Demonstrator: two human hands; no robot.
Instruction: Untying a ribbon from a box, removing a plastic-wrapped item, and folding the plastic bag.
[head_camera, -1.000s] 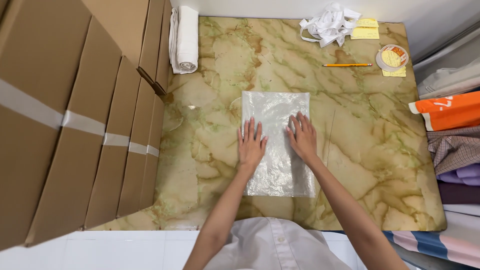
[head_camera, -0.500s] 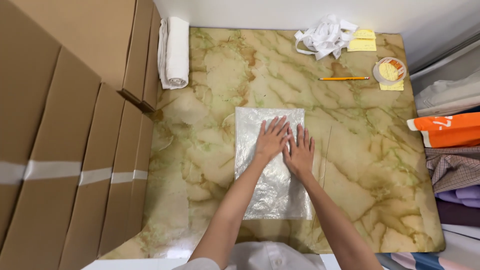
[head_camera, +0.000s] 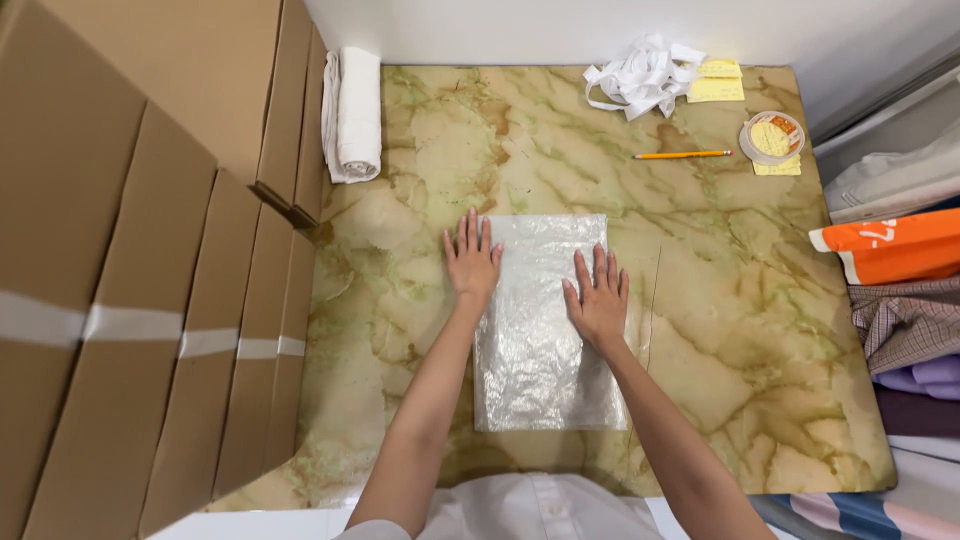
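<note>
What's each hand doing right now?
Left hand: open, flat on the left edge of the clear plastic bag.
Right hand: open, flat on the bag's right side.

The stacked cardboard boxes (head_camera: 120, 300) hide the tabletop's (head_camera: 760, 400) left edge; the folded clothes (head_camera: 900, 300) run past the picture's right edge.

Crinkled glossy clear plastic bag (head_camera: 545, 330) on polished marble-look tabletop (head_camera: 760, 330), matt brown cardboard boxes (head_camera: 130, 250), soft white towel (head_camera: 355, 115).

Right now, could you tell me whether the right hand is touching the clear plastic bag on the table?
Touching. The head view shows the right hand lying flat, fingers spread, on the clear plastic bag near its right edge.
</note>
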